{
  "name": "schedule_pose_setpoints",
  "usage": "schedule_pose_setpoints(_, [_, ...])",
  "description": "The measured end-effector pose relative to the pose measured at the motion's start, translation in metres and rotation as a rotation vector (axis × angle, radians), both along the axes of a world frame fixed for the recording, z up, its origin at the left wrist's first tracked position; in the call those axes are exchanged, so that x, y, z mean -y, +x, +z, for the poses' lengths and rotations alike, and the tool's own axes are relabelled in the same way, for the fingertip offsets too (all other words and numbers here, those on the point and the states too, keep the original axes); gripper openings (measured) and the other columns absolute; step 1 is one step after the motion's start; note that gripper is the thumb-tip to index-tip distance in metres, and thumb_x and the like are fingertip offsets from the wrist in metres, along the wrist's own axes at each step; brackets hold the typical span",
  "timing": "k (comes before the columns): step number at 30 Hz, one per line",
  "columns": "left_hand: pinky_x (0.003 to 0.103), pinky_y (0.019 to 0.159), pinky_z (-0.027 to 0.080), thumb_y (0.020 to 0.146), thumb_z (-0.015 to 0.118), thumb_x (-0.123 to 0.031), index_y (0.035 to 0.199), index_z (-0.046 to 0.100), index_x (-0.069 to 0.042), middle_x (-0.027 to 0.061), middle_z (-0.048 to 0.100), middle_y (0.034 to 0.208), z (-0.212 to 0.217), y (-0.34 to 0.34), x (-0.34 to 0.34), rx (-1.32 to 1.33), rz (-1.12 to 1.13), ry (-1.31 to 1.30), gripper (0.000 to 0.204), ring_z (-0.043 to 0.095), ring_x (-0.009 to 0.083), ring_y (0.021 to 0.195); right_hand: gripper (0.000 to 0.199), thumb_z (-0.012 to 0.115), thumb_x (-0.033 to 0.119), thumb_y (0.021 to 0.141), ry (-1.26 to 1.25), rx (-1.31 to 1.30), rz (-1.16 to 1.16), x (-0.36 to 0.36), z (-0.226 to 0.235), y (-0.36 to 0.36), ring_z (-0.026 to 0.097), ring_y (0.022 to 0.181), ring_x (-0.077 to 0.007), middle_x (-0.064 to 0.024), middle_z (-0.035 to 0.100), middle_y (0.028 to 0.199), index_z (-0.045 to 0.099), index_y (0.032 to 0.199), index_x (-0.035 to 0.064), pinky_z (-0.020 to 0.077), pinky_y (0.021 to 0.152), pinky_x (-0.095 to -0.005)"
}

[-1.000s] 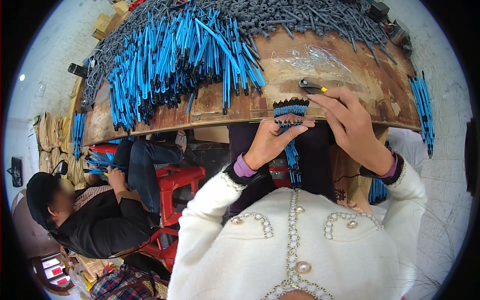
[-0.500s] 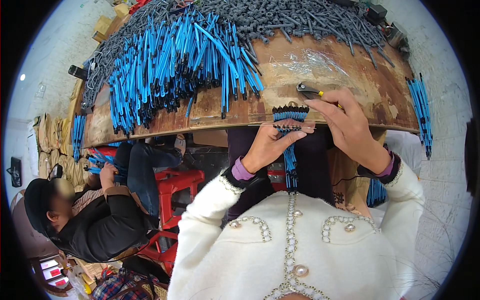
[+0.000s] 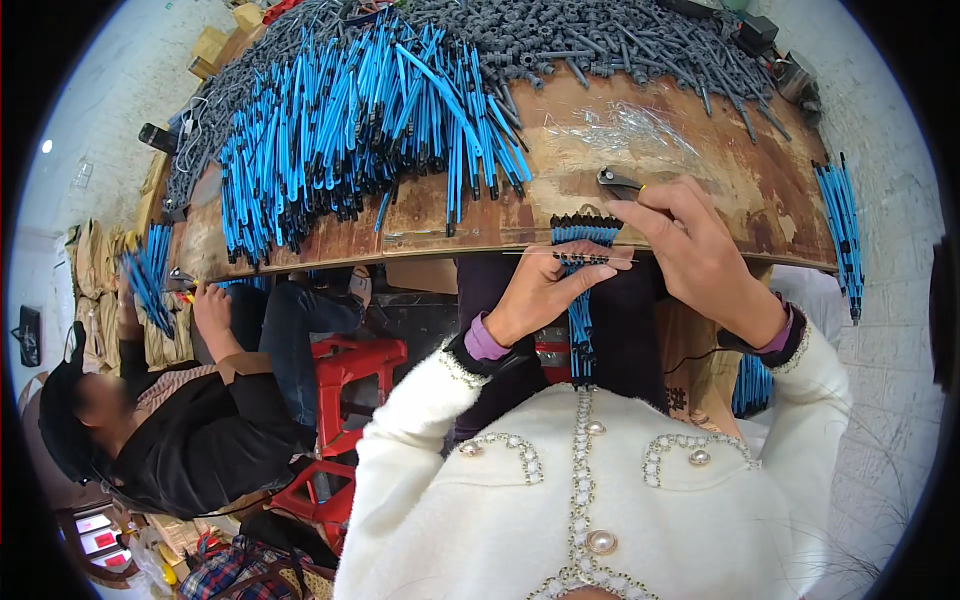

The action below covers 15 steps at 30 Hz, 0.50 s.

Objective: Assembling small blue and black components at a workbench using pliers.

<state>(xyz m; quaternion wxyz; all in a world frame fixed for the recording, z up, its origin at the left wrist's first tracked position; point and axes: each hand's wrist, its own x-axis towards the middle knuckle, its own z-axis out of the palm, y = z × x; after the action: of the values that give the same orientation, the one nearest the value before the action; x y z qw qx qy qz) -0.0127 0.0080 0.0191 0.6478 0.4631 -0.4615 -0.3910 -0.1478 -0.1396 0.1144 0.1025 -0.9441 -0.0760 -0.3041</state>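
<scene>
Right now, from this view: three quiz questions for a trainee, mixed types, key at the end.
1. Name it: what is in the right hand?
2. True or false: the left hand is empty.
3. Pick one: which heap reaches closer to the wearer's edge of the table: a) blue strips, b) grey parts?

Key: 1. A dark-headed pliers-like tool. 2. False; it grips a bundle of blue-and-black strips. 3. a.

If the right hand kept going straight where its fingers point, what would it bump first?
Probably the big pile of blue strips, but the right hand might pass above them; its height is unclear from here.
</scene>
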Motion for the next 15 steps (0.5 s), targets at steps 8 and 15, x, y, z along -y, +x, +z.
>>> schedule_pose_setpoints(8, [0.028,0.090,0.049,0.093,0.062,-0.006,0.107,0.069,0.000,0.0073,0.072,0.107,0.002,0.003,-0.001,0.123,0.023,0.044,0.017,0.065,0.0141,0.102,0.051,0.060,-0.009,0.076,-0.058,-0.104,0.047,-0.001,0.012,0.004,0.056,0.092,-0.0310,-0.0147,0.055,0.103,0.060,0.125,0.0046,0.0486,0.077,-0.0369])
schedule_pose_setpoints(15, [0.031,0.096,0.047,0.094,0.059,-0.004,0.109,0.066,0.004,0.0112,0.069,0.112,-0.004,0.004,0.002,0.000,0.029,-0.002,0.018,0.062,0.0185,0.110,0.050,0.064,-0.007,0.074,0.214,-0.027,-0.151,0.004,0.002,-0.009,0.059,0.094,-0.0318,-0.0137,0.058,0.102,0.062,0.122,0.0048,0.0489,0.078,-0.0357])
